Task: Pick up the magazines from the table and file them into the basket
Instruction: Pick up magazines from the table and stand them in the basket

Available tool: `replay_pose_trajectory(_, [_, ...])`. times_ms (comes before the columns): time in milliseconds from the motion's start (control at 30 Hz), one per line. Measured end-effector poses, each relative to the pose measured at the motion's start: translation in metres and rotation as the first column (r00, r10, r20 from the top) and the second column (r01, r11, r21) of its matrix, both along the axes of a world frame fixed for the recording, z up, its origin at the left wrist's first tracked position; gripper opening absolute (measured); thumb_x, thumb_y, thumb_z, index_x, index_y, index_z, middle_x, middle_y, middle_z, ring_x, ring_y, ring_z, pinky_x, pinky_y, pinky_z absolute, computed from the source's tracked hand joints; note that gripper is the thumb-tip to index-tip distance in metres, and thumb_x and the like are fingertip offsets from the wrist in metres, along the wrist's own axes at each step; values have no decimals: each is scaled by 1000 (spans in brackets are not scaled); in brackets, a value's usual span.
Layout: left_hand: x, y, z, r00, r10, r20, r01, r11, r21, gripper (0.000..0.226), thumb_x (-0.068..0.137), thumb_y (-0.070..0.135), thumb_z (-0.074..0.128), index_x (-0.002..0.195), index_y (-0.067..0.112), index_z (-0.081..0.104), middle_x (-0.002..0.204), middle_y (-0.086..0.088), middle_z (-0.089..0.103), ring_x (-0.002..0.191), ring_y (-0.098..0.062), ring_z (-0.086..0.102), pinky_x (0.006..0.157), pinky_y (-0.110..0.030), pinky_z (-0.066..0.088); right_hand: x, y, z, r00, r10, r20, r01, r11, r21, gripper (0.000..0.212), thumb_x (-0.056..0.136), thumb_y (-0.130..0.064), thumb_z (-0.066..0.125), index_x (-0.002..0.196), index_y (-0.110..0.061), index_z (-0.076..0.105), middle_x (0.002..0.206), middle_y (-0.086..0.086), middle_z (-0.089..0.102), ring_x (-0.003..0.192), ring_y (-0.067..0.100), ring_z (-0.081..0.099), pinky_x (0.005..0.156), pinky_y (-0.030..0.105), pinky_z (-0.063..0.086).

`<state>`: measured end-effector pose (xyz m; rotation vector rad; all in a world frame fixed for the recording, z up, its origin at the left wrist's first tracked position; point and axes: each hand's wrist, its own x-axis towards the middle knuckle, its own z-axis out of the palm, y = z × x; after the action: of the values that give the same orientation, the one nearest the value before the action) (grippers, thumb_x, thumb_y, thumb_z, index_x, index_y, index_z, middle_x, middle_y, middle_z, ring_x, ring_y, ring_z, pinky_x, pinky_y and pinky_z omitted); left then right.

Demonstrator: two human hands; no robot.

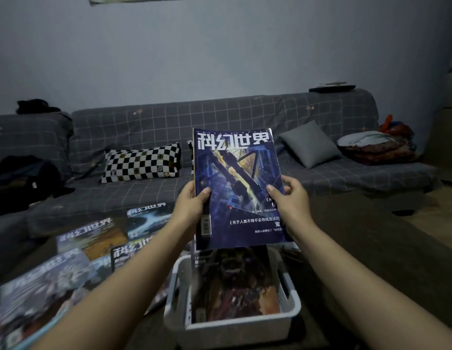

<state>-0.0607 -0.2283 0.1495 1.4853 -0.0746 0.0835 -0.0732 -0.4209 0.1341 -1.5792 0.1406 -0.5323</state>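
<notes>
I hold a blue magazine (238,178) with white Chinese title upright in front of me, above the far end of the white basket (232,327). My left hand (190,203) grips its left edge, thumb on the cover. My right hand (291,200) grips its right edge. A dark brown-covered magazine (235,284) lies in the basket. Several more magazines (91,238) lie spread over the dark table at the left, partly hidden by my left forearm.
A grey checked sofa (219,117) runs behind the table, with a black-and-white chequered pillow (141,162), a grey cushion (309,145) and piled clothes (376,147). Dark clothing (25,178) sits at the left. Wooden floor shows at right.
</notes>
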Motion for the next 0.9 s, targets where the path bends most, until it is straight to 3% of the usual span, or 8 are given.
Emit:
replay_pose_trajectory(167, [-47, 22, -38, 995, 96, -11, -96, 994, 52, 19, 96, 9, 50, 111, 16, 58, 106, -11, 68, 95, -30, 67, 85, -48, 55, -32, 16, -36, 996, 2, -84, -8, 997, -73, 20, 87, -18, 64, 102, -19, 51, 100, 8, 62, 89, 25, 64, 81, 48, 55])
replay_pose_trajectory(267, [-59, 32, -66, 987, 161, -3, -160, 982, 97, 16, 92, 6, 56, 100, 20, 61, 100, -7, 69, 96, -29, 67, 85, -48, 55, -41, 22, -61, 991, 6, -135, -22, 993, -116, 16, 85, -14, 65, 96, -16, 54, 95, 10, 63, 86, 26, 64, 79, 47, 55])
replay_pose_trajectory(367, [-61, 39, -93, 965, 260, 19, -257, 939, 228, 20, 85, 9, 66, 86, 29, 59, 94, -3, 68, 92, -25, 66, 85, -48, 55, -44, 25, -82, 987, -5, -159, -24, 984, -177, 15, 82, -10, 68, 89, -13, 54, 78, 4, 58, 71, 19, 57, 72, 38, 51])
replay_pose_trajectory(467, [-56, 45, -110, 948, 316, 41, -311, 888, 339, 15, 81, 12, 71, 89, 21, 64, 90, -2, 67, 89, -24, 65, 85, -45, 54, -42, 24, -95, 978, -41, -207, -10, 971, -239, 16, 80, -10, 71, 84, -10, 55, 68, -2, 50, 63, 15, 49, 66, 32, 43])
replay_pose_trajectory(600, [-52, 47, -118, 946, 317, 70, -311, 823, 475, 17, 75, 12, 77, 85, 17, 63, 82, -4, 66, 79, -21, 62, 74, -35, 53, -36, 22, -105, 952, -156, -261, 37, 912, -409, 19, 71, -23, 79, 76, -21, 60, 79, 0, 63, 81, 24, 60, 75, 36, 50])
replay_pose_trajectory(700, [-51, 48, -124, 951, 310, 7, -267, 810, 522, 23, 73, 11, 79, 82, 15, 59, 72, -2, 58, 66, -15, 52, 61, -27, 45, -36, 21, -109, 925, -242, -292, 37, 824, -565, 18, 70, -31, 78, 81, -24, 65, 96, 1, 59, 99, 23, 53, 85, 34, 45])
replay_pose_trajectory(900, [-44, 51, -128, 964, 265, 14, -212, 739, 640, 30, 69, 11, 82, 83, 4, 57, 74, -6, 59, 64, -15, 50, 62, -29, 43, -37, 21, -116, 899, -303, -315, 48, 784, -619, 20, 71, -30, 78, 84, -21, 67, 103, 3, 56, 108, 25, 47, 90, 37, 43])
